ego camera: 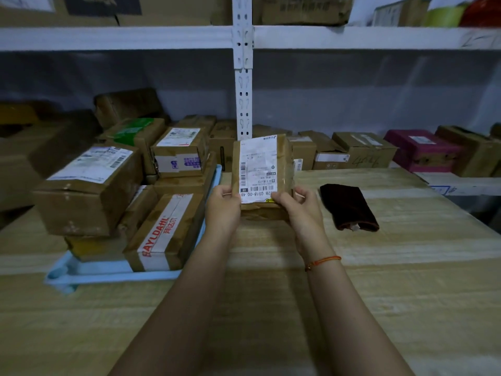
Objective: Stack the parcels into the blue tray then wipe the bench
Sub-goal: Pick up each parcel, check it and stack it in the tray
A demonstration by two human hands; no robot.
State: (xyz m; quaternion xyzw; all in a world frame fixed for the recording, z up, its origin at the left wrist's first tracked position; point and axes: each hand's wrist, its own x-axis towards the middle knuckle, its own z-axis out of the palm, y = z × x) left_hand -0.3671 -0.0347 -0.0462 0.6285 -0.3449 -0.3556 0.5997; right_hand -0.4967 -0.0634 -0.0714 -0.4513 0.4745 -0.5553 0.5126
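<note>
A brown cardboard parcel (pixel 282 158) with a white shipping label is held tilted up above the wooden bench (pixel 406 294). My left hand (pixel 222 207) grips its lower left corner, my right hand (pixel 301 210) its lower right corner. To the left lies the light blue tray (pixel 89 270), with several taped brown parcels stacked in it, among them one with red-lettered tape (pixel 165 232) and a larger labelled box (pixel 89 188) on top. A dark folded cloth (pixel 349 207) rests on the bench, right of my hands.
A white metal shelf upright (pixel 243 77) stands behind the bench. More parcels line the shelf at the back, including a magenta box (pixel 423 150) at right. Boxes also sit on the upper shelf (pixel 108 36).
</note>
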